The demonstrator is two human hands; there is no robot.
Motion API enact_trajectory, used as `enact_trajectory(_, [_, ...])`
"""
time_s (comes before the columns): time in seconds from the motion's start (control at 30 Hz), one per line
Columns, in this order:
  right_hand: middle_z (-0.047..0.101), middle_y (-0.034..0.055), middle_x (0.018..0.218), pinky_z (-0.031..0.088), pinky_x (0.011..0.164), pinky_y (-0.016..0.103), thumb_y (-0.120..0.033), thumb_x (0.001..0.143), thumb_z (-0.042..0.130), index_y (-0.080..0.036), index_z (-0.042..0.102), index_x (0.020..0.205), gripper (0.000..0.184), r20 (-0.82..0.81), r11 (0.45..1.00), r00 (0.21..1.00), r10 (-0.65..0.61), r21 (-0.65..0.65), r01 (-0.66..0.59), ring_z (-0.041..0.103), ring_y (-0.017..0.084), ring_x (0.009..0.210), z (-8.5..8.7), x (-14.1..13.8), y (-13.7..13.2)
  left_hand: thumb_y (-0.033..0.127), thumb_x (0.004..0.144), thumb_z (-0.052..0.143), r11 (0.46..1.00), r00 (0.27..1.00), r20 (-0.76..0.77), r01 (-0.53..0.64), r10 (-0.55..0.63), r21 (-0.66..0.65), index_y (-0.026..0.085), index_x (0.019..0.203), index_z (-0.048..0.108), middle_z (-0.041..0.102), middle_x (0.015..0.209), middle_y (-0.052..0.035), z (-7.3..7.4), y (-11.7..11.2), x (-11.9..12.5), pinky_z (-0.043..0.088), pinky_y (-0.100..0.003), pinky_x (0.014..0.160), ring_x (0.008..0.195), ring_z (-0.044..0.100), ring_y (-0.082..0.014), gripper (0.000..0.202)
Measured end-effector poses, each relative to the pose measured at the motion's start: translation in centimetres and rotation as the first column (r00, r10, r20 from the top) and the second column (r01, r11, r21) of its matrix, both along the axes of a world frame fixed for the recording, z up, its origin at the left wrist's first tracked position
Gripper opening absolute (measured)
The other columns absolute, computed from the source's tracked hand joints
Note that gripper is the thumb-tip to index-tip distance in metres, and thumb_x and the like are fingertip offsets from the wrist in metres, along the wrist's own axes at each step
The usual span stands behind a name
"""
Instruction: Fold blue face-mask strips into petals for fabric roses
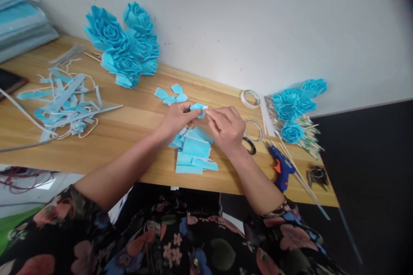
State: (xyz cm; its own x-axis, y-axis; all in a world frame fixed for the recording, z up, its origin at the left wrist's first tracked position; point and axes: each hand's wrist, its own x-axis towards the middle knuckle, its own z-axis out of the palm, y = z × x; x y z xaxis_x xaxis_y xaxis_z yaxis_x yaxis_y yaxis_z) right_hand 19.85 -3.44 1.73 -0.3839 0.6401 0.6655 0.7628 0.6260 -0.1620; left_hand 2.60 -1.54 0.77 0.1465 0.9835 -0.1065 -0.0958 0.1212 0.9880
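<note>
Floral shirt point(180, 245) up close, left hand point(178, 119) and right hand point(227, 129) pinch a blue piece point(197, 106) between their fingertips, seemingly shaping it; next move likely needs steady fingers, blue stack point(195, 150) just below

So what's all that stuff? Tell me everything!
Held piece: one, light blue, between hands
Petals: at least four, light blue, centre
Flat pieces: several, light blue, below hands
Big flowers: several, blue, back left
Small flowers: five, blue, right
Scraps: many, blue and white, left
Masks: one stack, bluish, back left
Thin strips: several, grey, back left
Tape: one roll, white, right
Thin ring: one, pale, below tape
Lower ring: one, black, right
Glue gun: one, blue and orange, right
Sticks: several, pale, right
Clump: one, dark, far right
Cable: one, grey, left
Table: one, brown, middle
Wall: one, white, back
Top: one, black floral, bottom
Left hand: one, bare, centre
Right hand: one, bare, centre
</note>
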Motion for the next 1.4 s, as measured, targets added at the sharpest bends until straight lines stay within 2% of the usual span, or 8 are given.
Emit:
enact_trajectory(0.17, [0.073, 0.0044, 0.087, 0.054, 0.071, 0.036, -0.017, 0.094, 0.053, -0.028, 0.074, 0.102, 0.024, 0.014, 0.999, 1.000, 0.020, 0.047, -0.021, 0.066, 0.019, 0.083, -0.2, -0.1, 0.1, 0.021, 0.078, 0.069, 1.000, 1.000, 0.007, 0.013, -0.012, -0.007, 0.017, 0.066, 0.062, 0.056, 0.051, 0.0031, 0.1, -0.1, 0.1, 0.041, -0.022, 0.048, 0.047, 0.050, -0.0082, 0.015])
enact_trajectory(0.4, [0.074, 0.0054, 0.091, 0.052, 0.076, 0.039, -0.019, 0.094, 0.054, -0.028, 0.073, 0.102, 0.023, -0.023, 0.998, 1.000, 0.020, -0.063, -0.021, 0.066, 0.021, 0.087, -0.8, 0.1, 0.4, 0.024, 0.079, 0.069, 1.000, 0.999, 0.030, 0.012, -0.012, 0.018, 0.017, 0.067, 0.064, 0.058, 0.054, 0.0024, -0.2, -0.2, 0.0, 0.042, -0.022, 0.050, 0.049, 0.051, -0.0083, 0.015])
enact_trajectory(0.67, [0.075, 0.0042, 0.088, 0.054, 0.072, 0.034, -0.016, 0.092, 0.056, -0.026, 0.073, 0.098, 0.021, -0.006, 0.998, 0.999, 0.032, 0.050, -0.031, 0.067, 0.019, 0.082, -0.9, -0.1, 0.5, 0.025, 0.078, 0.068, 1.000, 0.999, 0.047, 0.014, -0.015, 0.022, 0.016, 0.068, 0.063, 0.056, 0.055, 0.0028, -0.3, -0.1, 0.1, 0.042, -0.021, 0.050, 0.049, 0.051, -0.0079, 0.015])
enact_trajectory(0.87, [0.075, 0.0030, 0.087, 0.054, 0.072, 0.033, -0.014, 0.091, 0.057, -0.024, 0.072, 0.097, 0.019, -0.172, 0.997, 0.983, 0.068, 0.060, -0.058, 0.067, 0.017, 0.079, -1.0, -0.1, 0.6, 0.025, 0.076, 0.068, 0.999, 1.000, -0.022, -0.010, 0.011, 0.036, 0.015, 0.069, 0.062, 0.055, 0.055, 0.0041, -0.1, -0.2, 0.2, 0.039, -0.020, 0.048, 0.047, 0.048, -0.0066, 0.014])
enact_trajectory(0.97, [0.075, 0.0030, 0.087, 0.054, 0.072, 0.033, -0.011, 0.089, 0.059, -0.024, 0.071, 0.098, 0.020, -0.205, 0.994, 0.975, 0.085, 0.088, -0.068, 0.067, 0.017, 0.080, -0.9, -0.1, 0.5, 0.026, 0.076, 0.067, 0.998, 0.997, -0.068, -0.038, 0.041, 0.049, 0.015, 0.066, 0.060, 0.053, 0.053, 0.0041, -0.1, -0.2, 0.2, 0.038, -0.020, 0.047, 0.047, 0.047, -0.0068, 0.016])
enact_trajectory(1.4, [0.075, 0.0039, 0.085, 0.053, 0.071, 0.032, -0.013, 0.090, 0.057, -0.023, 0.072, 0.096, 0.019, -0.095, 0.994, 0.994, 0.053, 0.097, -0.044, 0.066, 0.018, 0.078, -1.1, -0.2, 0.7, 0.023, 0.078, 0.066, 0.998, 0.996, -0.085, -0.031, 0.036, 0.059, 0.016, 0.064, 0.057, 0.051, 0.051, 0.0039, 0.0, -0.2, 0.3, 0.036, -0.020, 0.047, 0.047, 0.046, -0.0068, 0.017])
